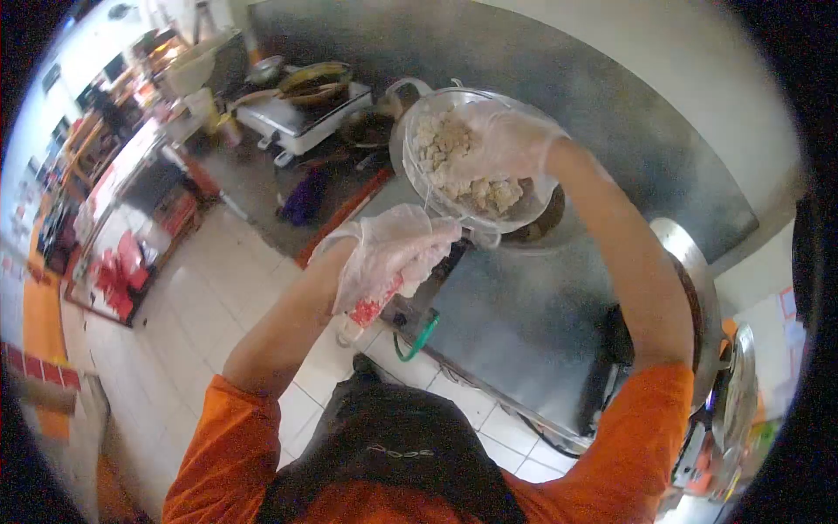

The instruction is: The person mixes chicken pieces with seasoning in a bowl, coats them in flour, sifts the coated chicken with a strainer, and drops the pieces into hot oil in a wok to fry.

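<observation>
My left hand (393,249), in a clear plastic glove, is closed around a red-and-white speckled thing (374,307) whose kind I cannot make out. Its fingertips are close to the near handle (483,237) of a metal strainer-like bowl (417,179). Pale, lumpy food pieces (443,140) lie inside that bowl, which is tilted over a larger pot (552,223). My right hand (508,147), gloved too, reaches over the far rim into the bowl among the pieces; its fingers are blurred and partly hidden.
A white stove (305,122) with a pan (314,80) stands at the back left. A purple cloth (305,194) lies on the dark counter. A green loop (419,339) hangs at the counter's front edge. To the right is a large round metal vessel (685,253). Haze hangs over the counter.
</observation>
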Demonstrator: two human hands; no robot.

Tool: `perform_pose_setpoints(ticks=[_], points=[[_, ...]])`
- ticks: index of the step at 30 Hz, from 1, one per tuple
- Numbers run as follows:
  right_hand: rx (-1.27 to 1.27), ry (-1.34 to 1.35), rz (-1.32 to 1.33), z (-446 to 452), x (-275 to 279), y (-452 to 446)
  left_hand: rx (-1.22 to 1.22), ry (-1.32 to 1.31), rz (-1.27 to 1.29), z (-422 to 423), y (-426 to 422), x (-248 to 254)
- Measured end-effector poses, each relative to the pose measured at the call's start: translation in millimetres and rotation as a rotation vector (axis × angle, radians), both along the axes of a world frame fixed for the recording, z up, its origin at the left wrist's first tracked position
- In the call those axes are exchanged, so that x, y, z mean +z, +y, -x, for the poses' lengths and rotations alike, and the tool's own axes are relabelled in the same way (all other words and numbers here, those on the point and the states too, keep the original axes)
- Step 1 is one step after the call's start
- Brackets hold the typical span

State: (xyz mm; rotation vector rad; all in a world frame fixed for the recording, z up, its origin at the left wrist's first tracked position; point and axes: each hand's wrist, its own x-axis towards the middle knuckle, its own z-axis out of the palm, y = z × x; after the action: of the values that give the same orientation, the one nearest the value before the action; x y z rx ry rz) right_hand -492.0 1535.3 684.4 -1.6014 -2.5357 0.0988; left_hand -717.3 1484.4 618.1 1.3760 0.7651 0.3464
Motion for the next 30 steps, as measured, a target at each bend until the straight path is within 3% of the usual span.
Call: perform_pose_setpoints(ticks=[2, 6, 9, 11, 14, 17, 19, 21, 24, 30], points=[[-0.188, -0.091, 0.01, 25, -22, 9, -0.215, 0.085, 0.007, 25, 27, 2], [-0.44, -0.133, 0.125, 48, -38, 46, -0.256, 0.158, 0.076, 27, 77, -4], [-0.548, -0.163, 0.108, 42, -59, 88, -0.553, 0.211, -0.229, 32, 140, -12], [-0.581, -0.237, -0.001, 45, -75, 89, -0.549, 0.23, -0.216, 28, 154, -11], [-0.638, -0.128, 0.235, 43, -68, 102, -0.695, 0.142, -0.35, 20, 184, -27], [-0.802, -0.052, 0.446, 32, -70, 108, -0.768, 0.152, -0.313, 7, 196, -40], [-0.726, -0.157, 0.172, 11, -124, 112, -0.753, 0.183, -0.253, 2, 198, -43], [-0.711, -0.204, 0.083, 11, -135, 115, -0.736, 0.18, -0.218, -1, 201, -46], [-0.737, -0.16, 0.203, 4, -137, 122, -0.719, 0.224, 0.084, -2, 209, -57], [-0.682, 0.131, 0.289, -23, -122, 124, -0.823, -0.03, -0.253, 3, 217, -59]])
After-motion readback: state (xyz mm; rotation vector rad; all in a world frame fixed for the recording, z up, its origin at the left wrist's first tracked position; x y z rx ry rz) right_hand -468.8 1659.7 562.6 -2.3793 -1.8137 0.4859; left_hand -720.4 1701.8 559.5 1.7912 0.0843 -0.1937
